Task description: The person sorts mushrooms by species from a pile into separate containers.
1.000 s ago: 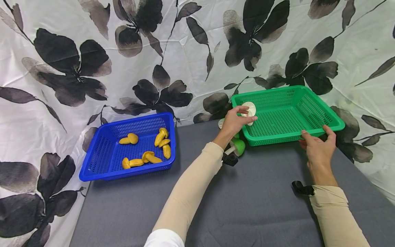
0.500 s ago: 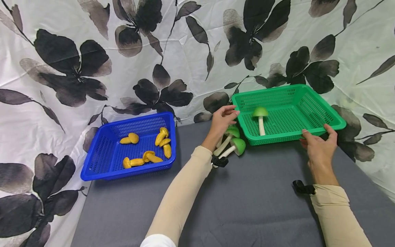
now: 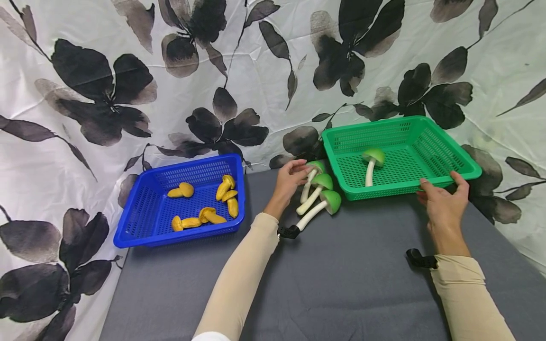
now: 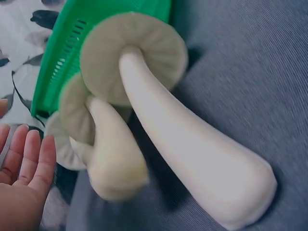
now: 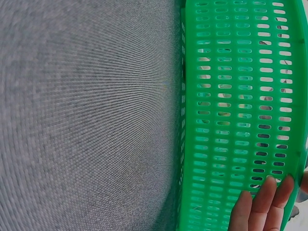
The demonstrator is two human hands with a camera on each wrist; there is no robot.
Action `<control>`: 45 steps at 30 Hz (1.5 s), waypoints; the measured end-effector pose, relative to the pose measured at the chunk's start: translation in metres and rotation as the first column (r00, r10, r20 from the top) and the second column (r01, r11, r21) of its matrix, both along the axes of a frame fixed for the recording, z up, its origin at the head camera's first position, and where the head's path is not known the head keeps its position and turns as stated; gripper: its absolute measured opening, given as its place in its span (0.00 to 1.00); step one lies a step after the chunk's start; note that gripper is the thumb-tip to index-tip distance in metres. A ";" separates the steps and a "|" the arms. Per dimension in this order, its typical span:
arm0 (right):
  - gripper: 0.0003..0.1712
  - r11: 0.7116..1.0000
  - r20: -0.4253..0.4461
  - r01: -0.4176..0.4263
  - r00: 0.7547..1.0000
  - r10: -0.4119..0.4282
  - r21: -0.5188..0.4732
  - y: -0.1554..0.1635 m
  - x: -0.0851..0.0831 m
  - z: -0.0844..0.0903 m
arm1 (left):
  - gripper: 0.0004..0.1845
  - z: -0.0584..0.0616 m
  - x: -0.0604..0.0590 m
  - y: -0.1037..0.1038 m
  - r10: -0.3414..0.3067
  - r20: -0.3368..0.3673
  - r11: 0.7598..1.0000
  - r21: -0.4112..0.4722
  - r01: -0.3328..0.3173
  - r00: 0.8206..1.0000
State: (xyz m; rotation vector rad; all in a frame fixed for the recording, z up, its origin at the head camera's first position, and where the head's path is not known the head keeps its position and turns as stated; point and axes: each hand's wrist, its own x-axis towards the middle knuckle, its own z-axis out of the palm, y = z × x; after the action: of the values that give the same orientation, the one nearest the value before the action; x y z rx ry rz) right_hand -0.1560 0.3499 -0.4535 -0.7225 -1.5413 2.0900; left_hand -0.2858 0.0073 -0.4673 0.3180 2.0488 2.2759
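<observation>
Three green-capped mushrooms with white stems lie on the table left of the green basket (image 3: pixel 403 189); the front mushroom (image 3: pixel 332 202) is nearest the viewer. My left hand (image 3: pixel 286 183) hovers by the rear mushroom (image 3: pixel 314 166). In the left wrist view its fingers (image 4: pixel 31 151) are extended beside the mushroom caps, with nothing held. Another green-capped mushroom (image 3: pixel 373 156) lies inside the green basket. My right hand (image 3: pixel 445 208) grips that basket's front rim near its right corner; in the right wrist view several fingers (image 5: pixel 263 199) press the outer slotted wall.
At the left stands a blue basket (image 3: pixel 128 232) holding several yellow mushrooms (image 3: pixel 186 190). Grey cloth (image 3: pixel 362 284) covers the table. A white curtain with dark flowers (image 3: pixel 273 94) hangs directly behind both baskets.
My left hand has let go of a green-capped mushroom inside the green basket and moved left and back, to the mushrooms on the table. My right hand has stayed on the basket rim.
</observation>
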 end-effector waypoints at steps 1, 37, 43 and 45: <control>0.50 1.000 0.000 0.000 1.000 0.000 -0.003 0.000 0.000 0.000 | 0.18 -0.003 0.000 -0.002 -0.003 0.007 1.000 -0.006 0.003 1.000; 0.51 1.000 -0.022 -0.015 1.000 0.015 -0.007 0.003 0.000 -0.004 | 0.29 -0.035 -0.005 -0.007 -0.059 0.068 0.945 -0.319 0.078 0.996; 0.51 1.000 -0.015 -0.015 1.000 0.015 -0.007 0.004 -0.001 -0.005 | 0.27 -0.027 -0.006 -0.009 -0.066 0.112 0.898 -0.426 0.108 0.992; 0.51 1.000 -0.010 -0.015 1.000 0.015 -0.006 0.004 -0.001 -0.005 | 0.26 -0.025 -0.006 -0.011 -0.067 0.148 0.891 -0.437 0.126 0.987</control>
State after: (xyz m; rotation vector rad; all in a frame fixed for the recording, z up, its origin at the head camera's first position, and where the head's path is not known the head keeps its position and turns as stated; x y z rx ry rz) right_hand -0.1572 0.3536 -0.4588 -0.7032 -1.5404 2.1071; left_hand -0.2919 -0.0038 -0.4922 0.2269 2.3391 1.6524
